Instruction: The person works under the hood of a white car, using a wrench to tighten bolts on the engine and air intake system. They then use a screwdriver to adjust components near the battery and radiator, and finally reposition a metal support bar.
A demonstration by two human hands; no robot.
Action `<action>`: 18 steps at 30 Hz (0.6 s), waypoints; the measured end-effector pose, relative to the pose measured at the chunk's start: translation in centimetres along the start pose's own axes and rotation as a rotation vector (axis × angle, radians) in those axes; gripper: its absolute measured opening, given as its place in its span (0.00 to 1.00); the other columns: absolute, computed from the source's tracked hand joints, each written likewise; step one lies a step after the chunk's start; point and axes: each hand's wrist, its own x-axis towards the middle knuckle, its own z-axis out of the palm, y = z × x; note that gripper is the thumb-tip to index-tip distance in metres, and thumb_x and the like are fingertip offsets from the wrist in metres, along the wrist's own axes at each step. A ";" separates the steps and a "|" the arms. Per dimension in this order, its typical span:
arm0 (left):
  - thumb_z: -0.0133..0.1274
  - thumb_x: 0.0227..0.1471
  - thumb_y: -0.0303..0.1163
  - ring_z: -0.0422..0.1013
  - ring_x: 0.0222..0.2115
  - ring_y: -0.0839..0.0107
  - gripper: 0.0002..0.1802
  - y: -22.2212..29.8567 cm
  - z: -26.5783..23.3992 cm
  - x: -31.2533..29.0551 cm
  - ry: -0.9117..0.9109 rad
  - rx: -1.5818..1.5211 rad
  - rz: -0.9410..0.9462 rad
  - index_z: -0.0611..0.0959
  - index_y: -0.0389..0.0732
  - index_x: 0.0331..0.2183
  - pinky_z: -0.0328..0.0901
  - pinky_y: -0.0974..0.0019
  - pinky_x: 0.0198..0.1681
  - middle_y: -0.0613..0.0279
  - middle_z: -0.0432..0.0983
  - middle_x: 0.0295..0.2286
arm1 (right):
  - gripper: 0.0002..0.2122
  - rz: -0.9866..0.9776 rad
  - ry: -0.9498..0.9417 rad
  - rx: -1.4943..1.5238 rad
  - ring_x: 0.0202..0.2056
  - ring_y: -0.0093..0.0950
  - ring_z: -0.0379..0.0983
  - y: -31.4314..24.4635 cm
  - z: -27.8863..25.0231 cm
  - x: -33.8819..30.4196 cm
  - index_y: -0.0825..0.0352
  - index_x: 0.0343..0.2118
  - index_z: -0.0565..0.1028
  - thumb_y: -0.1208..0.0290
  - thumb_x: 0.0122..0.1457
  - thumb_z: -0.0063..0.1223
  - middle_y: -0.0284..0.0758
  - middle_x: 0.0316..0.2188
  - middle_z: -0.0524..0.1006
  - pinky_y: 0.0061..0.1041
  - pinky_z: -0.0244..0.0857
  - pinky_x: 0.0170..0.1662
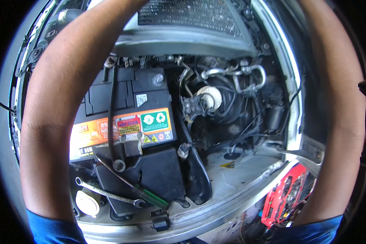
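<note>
Both of my hands lie beyond the upper edge of the picture, so their fingers and anything in them are hidden. My left forearm (55, 105) arches up over the left side of an engine bay, and my right forearm (338, 81) rises along the right side. Between them sits a black car battery (128, 87) with an orange and white label, crossed by a dark hold-down bar (112, 101). A combination wrench (110, 195) and a screwdriver with a green handle (152, 198) lie in front of the battery, their ends close together over a black plastic box (158, 171).
A white round cap (87, 204) sits beside the wrench. Hoses, metal pipes (254, 86) and a pale round part (211, 98) fill the bay's right side. Across the far side runs a grey panel (183, 42). Beyond the body edge, at lower right, is a red tool case (282, 195).
</note>
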 end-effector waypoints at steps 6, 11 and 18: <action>0.50 0.54 0.37 0.81 0.28 0.51 0.16 -1.0 -1.7 -2.2 0.127 0.213 0.095 0.87 0.37 0.27 0.73 0.48 0.30 0.43 0.82 0.27 | 0.14 0.026 -0.202 -0.130 0.40 0.48 0.78 -1.0 -0.2 4.7 0.70 0.39 0.80 0.66 0.59 0.49 0.50 0.36 0.81 0.44 0.72 0.43; 0.50 0.53 0.34 0.73 0.18 0.56 0.14 -0.4 -9.1 -6.2 -0.044 0.608 0.272 0.84 0.41 0.21 0.65 0.45 0.23 0.50 0.76 0.19 | 0.14 -0.150 -0.278 -0.152 0.46 0.46 0.73 -1.9 2.5 5.9 0.68 0.40 0.77 0.63 0.64 0.45 0.46 0.39 0.78 0.41 0.66 0.53; 0.53 0.48 0.37 0.72 0.33 0.53 0.12 -1.0 -15.4 -11.8 0.214 0.461 0.266 0.87 0.41 0.26 0.60 0.51 0.40 0.51 0.77 0.25 | 0.18 0.047 0.017 -0.230 0.48 0.50 0.75 3.0 3.0 4.4 0.68 0.50 0.76 0.63 0.69 0.38 0.53 0.45 0.78 0.48 0.68 0.52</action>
